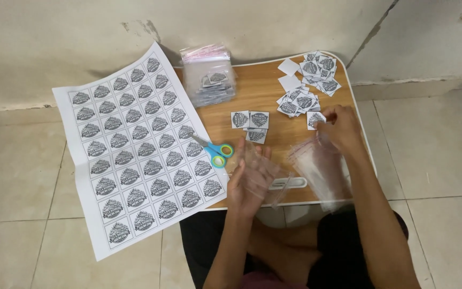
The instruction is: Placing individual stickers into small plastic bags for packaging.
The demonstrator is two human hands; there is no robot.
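Below, the left hand (251,179) lifts a clear bag (260,168) in curled fingers; the right hand (342,128), outstretched, pinches a cut label (314,120) on the counter (263,93).

Label sheet (137,150) left; cut labels (306,88), bag stack (209,80) on table

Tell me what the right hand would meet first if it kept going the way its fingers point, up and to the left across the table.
Probably the cut label at the right hand's fingertips; it already looks touched or pinched.
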